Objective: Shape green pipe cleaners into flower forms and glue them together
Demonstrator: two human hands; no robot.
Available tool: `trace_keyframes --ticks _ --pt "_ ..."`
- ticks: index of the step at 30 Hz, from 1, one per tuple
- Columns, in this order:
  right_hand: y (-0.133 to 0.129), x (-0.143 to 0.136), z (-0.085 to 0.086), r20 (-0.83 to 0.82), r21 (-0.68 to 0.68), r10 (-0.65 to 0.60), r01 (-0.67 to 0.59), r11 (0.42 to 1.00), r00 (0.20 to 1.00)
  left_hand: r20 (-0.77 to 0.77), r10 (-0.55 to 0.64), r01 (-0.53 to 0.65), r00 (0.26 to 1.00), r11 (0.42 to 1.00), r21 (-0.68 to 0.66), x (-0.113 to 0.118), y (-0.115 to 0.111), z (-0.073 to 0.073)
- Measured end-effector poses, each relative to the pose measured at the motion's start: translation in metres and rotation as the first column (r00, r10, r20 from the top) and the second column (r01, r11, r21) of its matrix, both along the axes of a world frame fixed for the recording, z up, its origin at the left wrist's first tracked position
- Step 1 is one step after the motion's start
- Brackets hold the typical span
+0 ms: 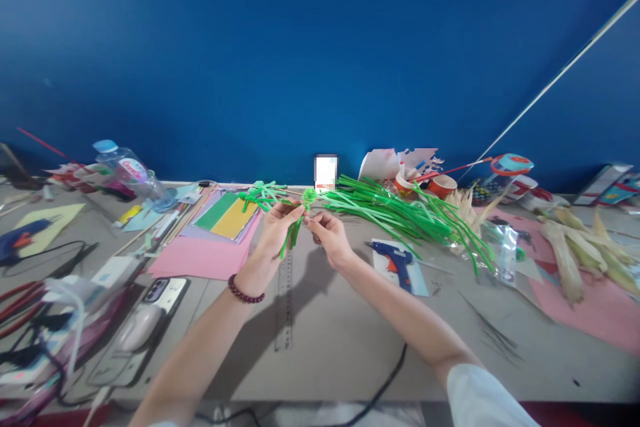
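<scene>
Above the middle of the table, both hands meet at a small green pipe-cleaner piece (309, 197) with a curled, rounded top. My left hand (276, 227) pinches it from the left, and fuzzy green stems hang down below those fingers. On the other side, my right hand (330, 235) has thumb and fingers closed at the base of the curl. Its fingertips hide the exact spot they grip. Under the hands lies a clear ruler (284, 307). Behind and to the right spreads a large bundle of green pipe cleaners (410, 210); another small green cluster (263, 193) lies on the left.
A blue glue gun (395, 260) rests on a white card at right. Further right are dried corn husks (570, 253) on pink paper. At left are coloured sheets (200, 259), a phone (120, 353), a plastic bottle (131, 170) and cables. A blue wall rises behind.
</scene>
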State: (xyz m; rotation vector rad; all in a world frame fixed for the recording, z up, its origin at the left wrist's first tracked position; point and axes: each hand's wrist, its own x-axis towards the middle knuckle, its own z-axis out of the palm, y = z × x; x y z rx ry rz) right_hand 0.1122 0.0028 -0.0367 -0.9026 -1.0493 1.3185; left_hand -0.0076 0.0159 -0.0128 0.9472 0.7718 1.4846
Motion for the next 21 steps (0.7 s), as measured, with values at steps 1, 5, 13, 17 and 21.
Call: trace_keyframes --ticks 1,5,13,17,21 --pt "0.000 0.000 -0.002 0.036 0.022 -0.022 0.021 1.000 0.999 -0.003 0.009 -0.009 1.000 1.000 -0.005 0.000 0.000 -0.001" --pt "0.006 0.007 -0.005 0.206 0.169 -0.115 0.081 0.982 0.972 -0.074 0.016 -0.017 0.997 1.000 -0.017 0.000 0.000 -0.003" --pt "0.015 0.022 0.009 -0.021 0.181 0.113 -0.108 0.978 0.993 -0.128 0.019 -0.021 0.992 1.000 -0.007 0.001 -0.003 0.004" --pt "0.014 0.023 0.012 -0.077 0.073 0.140 -0.134 0.988 0.987 -0.261 0.140 -0.116 0.955 0.987 0.107 0.003 -0.007 0.004" --pt "0.015 0.020 0.009 -0.048 0.066 0.059 -0.056 0.996 0.997 -0.354 0.188 -0.143 0.916 0.978 0.150 0.003 -0.011 0.001"
